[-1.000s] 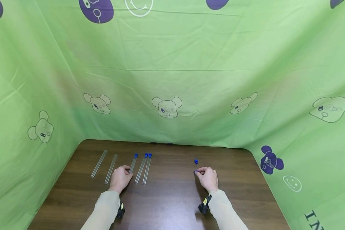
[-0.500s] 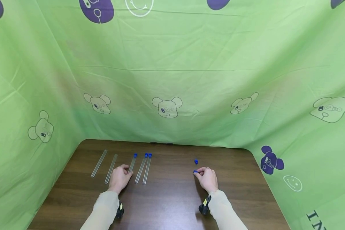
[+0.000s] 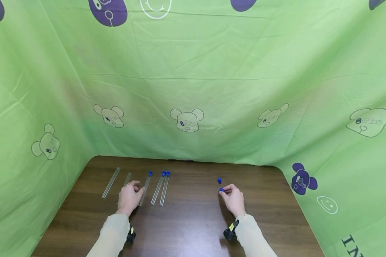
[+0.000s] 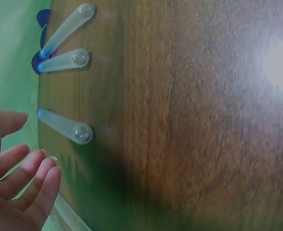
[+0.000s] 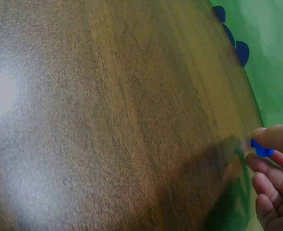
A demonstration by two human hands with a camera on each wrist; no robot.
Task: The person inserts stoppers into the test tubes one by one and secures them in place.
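Observation:
Several clear tubes lie side by side on the brown table [image 3: 193,221]. My left hand [image 3: 131,192] is open, fingers relaxed, over the second uncapped tube [image 3: 127,176], beside the blue-capped tube [image 3: 146,185]. In the left wrist view its fingers [image 4: 23,185] hover off the wood next to that capped tube [image 4: 64,126]. A little above the table my right hand [image 3: 227,192] pinches a small blue cap [image 3: 221,190] between thumb and fingertips; the cap [image 5: 262,150] also shows in the right wrist view. A second blue cap [image 3: 219,181] sits just beyond it.
Another uncapped tube [image 3: 110,182] lies farthest left. Two capped tubes [image 3: 161,188] lie close together right of my left hand. Green printed cloth [image 3: 193,89] walls in the table at the back and both sides.
My left hand slid left off the capped tube to the uncapped one beside it. My right hand drew the pinched cap up and slightly right.

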